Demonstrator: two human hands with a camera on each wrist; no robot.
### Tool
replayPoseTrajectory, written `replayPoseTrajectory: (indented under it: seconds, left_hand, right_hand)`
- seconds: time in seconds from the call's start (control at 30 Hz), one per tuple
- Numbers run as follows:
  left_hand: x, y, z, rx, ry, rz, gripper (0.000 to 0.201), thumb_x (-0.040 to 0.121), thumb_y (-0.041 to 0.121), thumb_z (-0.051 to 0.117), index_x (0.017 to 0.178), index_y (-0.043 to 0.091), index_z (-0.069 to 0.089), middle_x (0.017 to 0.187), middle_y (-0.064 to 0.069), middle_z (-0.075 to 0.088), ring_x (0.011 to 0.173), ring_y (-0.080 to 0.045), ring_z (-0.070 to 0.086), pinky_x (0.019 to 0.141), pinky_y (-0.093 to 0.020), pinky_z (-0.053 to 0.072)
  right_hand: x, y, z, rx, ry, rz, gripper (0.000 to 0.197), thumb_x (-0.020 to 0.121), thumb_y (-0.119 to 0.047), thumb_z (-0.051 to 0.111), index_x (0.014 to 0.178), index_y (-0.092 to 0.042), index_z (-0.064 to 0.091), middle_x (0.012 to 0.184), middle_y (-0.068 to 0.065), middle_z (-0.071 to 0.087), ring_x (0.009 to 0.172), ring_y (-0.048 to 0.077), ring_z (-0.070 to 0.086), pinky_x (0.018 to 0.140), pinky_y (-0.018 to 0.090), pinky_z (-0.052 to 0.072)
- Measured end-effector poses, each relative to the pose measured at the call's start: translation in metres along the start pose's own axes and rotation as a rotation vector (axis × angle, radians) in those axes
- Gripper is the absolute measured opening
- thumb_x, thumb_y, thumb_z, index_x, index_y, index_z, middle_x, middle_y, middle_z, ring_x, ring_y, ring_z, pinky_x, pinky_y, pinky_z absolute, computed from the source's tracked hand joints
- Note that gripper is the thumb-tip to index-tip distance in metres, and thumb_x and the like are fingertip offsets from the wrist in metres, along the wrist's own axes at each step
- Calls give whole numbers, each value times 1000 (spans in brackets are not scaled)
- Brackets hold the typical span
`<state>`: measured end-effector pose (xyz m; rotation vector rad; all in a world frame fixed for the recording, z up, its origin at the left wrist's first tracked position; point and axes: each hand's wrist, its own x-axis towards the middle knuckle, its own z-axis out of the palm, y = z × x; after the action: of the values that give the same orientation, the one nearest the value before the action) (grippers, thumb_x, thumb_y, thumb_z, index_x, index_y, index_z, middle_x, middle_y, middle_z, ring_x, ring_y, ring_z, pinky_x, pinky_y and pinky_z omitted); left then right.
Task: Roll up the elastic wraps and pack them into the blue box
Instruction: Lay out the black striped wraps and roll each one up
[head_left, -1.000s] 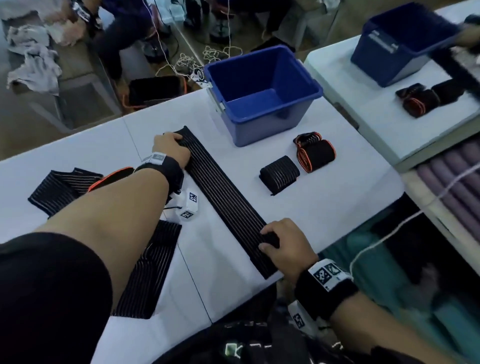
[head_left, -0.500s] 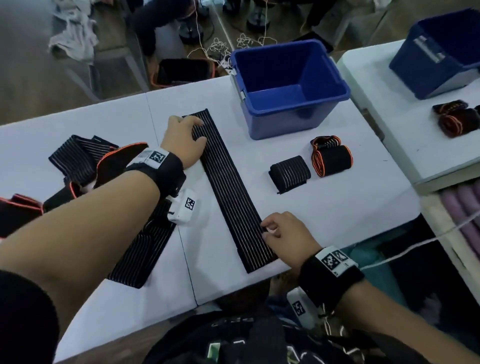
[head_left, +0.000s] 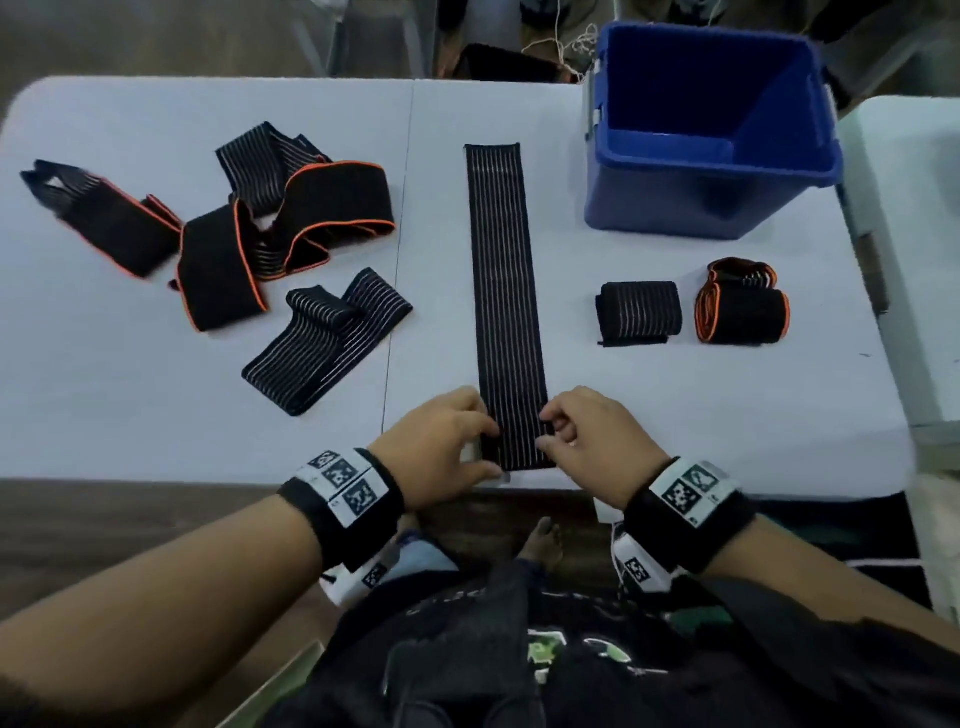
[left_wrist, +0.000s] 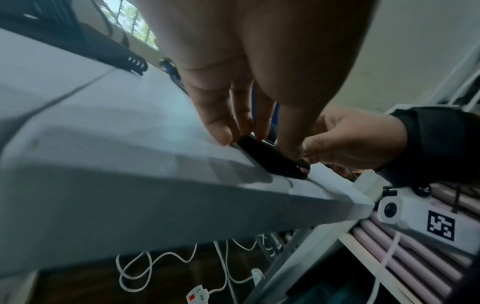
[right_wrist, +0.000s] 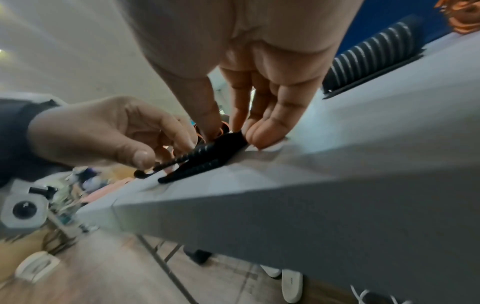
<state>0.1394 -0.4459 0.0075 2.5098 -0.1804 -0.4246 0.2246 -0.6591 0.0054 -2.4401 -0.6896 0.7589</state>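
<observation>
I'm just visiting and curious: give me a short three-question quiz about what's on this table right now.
1. True or false: the blue box already holds rolled wraps.
2. How many rolled wraps lie in front of the box? A) one B) two C) four
3. Fill in: the left hand and right hand both pinch the near end of the flat striped ____.

Key
1. False; its visible inside shows none.
2. B: a striped roll and an orange-edged roll.
3. wrap
</observation>
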Motion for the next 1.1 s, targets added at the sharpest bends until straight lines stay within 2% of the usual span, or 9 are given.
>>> replayPoseTrajectory:
  seconds: [0.07,0.17,0.3,0.57,0.7,0.77,0.9,0.97,1.1]
  left_hand:
    - [-8,2,7,-9,66,-50,58,80,44,80,129,16,66,117,2,57,94,-7,50,88,-16,38]
    - [-13,6,16,18,94,-77,65,77,36,83,133,11,62,119,-3,56,107,-18,54,96,-23,41]
    - [-14,13,27,61,165,-91,57,76,23,84,127,7,66,114,-9,58,103,-28,56,94,-40,49]
    - [-12,11,38,65,239,-143,38,94,29,64,128,11,65,117,-6,57,103,-25,55,95,-39,48]
    - [-5,13,30,-29,249,-211,30,101,32,51,116,13,68,108,-6,63,100,-24,60,91,-34,46]
    - [0,16,27,-119,302,-316,27,102,35,50,116,16,63,94,0,68,90,-19,64,81,-32,47]
    - [6,21,26,-257,427,-424,31,98,35,59,124,23,46,67,5,64,67,-7,61,63,-26,43]
    - [7,22,24,-263,426,-424,27,96,33,62,118,25,48,67,4,65,66,-6,62,63,-25,45]
    - [6,21,21,-275,417,-442,16,92,29,68,104,27,58,73,6,70,74,-4,64,73,-25,50]
  right_hand:
    - [-4,1,0,-69,-66,-56,50,84,-42,74,125,-21,57,107,-8,50,90,6,51,89,26,48]
    - [-8,2,-1,-180,-142,-126,74,77,-47,78,138,-20,48,125,-3,50,111,13,53,98,28,44]
    - [-8,4,0,-273,-108,-203,62,86,-39,72,139,-17,49,126,1,51,118,20,52,102,32,43]
    - [-11,3,-1,-186,-75,-184,43,97,-33,57,135,-14,56,118,4,56,108,20,56,97,32,44]
    - [-4,0,1,-169,-54,-126,31,103,-32,42,99,-12,66,95,6,59,93,25,59,80,36,44]
    - [0,0,1,-182,-23,-79,39,104,-35,36,78,-14,56,78,3,55,80,27,57,69,34,36]
    - [7,-7,-4,-205,16,9,47,105,-39,32,70,-15,51,68,1,54,76,26,56,67,33,36]
    - [10,-9,-4,-178,33,60,41,104,-40,36,75,-15,52,71,1,55,81,27,58,69,33,39]
    - [10,-6,-2,-20,88,120,28,96,-41,55,114,-20,48,87,2,66,82,22,62,72,35,48]
